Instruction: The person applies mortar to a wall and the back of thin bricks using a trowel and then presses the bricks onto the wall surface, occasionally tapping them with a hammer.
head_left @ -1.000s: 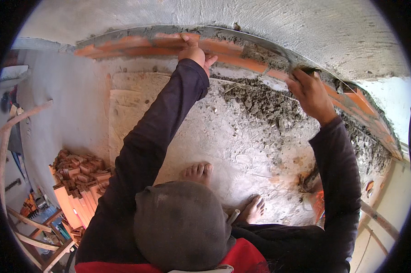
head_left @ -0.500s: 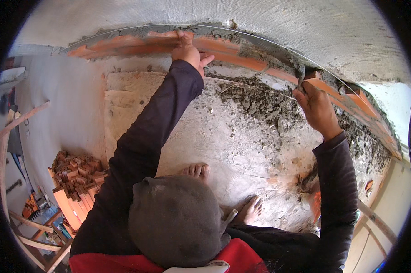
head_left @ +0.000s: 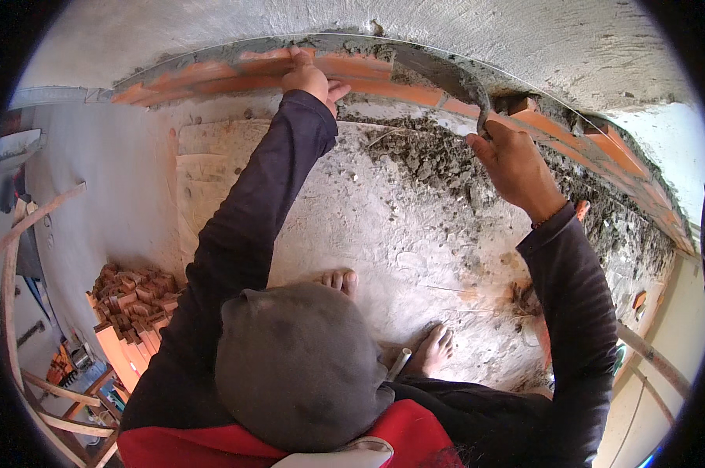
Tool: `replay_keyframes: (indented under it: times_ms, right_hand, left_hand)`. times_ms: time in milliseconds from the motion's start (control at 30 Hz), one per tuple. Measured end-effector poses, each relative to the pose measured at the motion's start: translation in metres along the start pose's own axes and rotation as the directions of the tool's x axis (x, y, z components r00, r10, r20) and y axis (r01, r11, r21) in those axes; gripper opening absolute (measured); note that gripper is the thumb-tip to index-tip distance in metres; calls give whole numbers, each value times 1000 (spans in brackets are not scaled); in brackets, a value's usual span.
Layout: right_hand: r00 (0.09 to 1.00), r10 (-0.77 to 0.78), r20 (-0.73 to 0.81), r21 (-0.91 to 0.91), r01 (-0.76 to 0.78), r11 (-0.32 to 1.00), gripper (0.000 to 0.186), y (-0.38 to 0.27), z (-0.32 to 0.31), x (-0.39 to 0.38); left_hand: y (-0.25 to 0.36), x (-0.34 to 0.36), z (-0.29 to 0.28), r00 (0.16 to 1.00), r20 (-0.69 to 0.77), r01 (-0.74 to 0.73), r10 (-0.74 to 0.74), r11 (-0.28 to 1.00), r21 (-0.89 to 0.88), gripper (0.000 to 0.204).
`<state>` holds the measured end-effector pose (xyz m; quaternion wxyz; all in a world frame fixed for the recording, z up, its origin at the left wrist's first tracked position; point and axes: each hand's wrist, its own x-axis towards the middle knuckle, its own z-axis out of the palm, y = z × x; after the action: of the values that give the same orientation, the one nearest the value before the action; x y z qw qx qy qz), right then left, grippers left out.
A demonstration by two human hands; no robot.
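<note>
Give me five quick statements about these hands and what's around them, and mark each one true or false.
1. The left hand touches the orange brickwork. True.
2. Neither hand holds a tool. False: the right hand grips a dark trowel-like tool.
3. Dark crumbly material lies on the floor. True.
4. Both visible feet are bare. True.
5. The brick stack is right of the feet. False: the brick stack is to their left.
</note>
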<state>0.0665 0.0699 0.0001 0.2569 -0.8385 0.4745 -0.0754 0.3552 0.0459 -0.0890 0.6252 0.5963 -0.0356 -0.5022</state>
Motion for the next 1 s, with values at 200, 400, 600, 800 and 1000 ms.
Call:
replay_keyframes:
  times_ms: [200,400,600,800,1000]
  right_hand:
    - [978,200,55,-25,-199,980,26,-23,8,-11]
    - [991,118,70,-43,-115,992,25,-2,-8,-7]
    - [984,167,65,13,-168,986,32,-22,11,-14]
    - [990,137,25,-1,-137,991,30,-25,17,-22]
    - [987,152,48,54,-154,987,28,-33,13,-17]
  left_hand:
    - [-1,-6,-2,999,-31,-34,33,999,-27,59]
    - [1,-15,10,999,-19,-32,31,997,-73,54]
    - [1,-8,-2,999,17,-42,43,995,-93,53]
    - [1,-16,5,1000,17,-19,22,990,-141,58]
    - [-2,-5,-7,999,36,0,6,990,-143,63]
